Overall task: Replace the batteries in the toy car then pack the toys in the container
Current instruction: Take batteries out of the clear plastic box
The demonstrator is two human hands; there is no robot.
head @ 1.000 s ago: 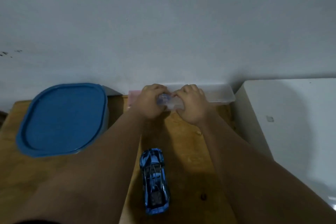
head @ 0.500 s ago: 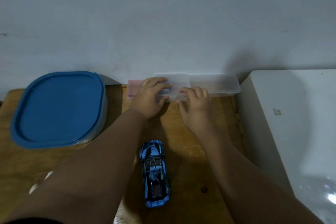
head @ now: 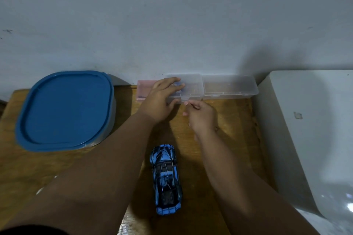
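A blue and black toy car [head: 166,179] lies on the wooden table [head: 231,139], nose toward the wall, between my forearms. Against the wall sits a small clear plastic box [head: 193,87] with its lid down; something blue shows inside under my fingers. My left hand [head: 160,105] rests on the box's left part, fingers straight across the lid and thumb at its front. My right hand [head: 202,118] is just in front of the box, fingers curled, with a fingertip at the front tab. A big container with a blue lid [head: 65,108] stands at the left.
A longer clear box [head: 230,86] lies to the right of the small one, and a pink box [head: 145,86] to its left, both by the wall. A white appliance [head: 315,129] borders the table on the right. The grey wall stands close behind.
My right hand has drawn back from the top of the clear box to its front edge and curled its fingers. My left hand has spread flat over the lid. The view has shifted downward.
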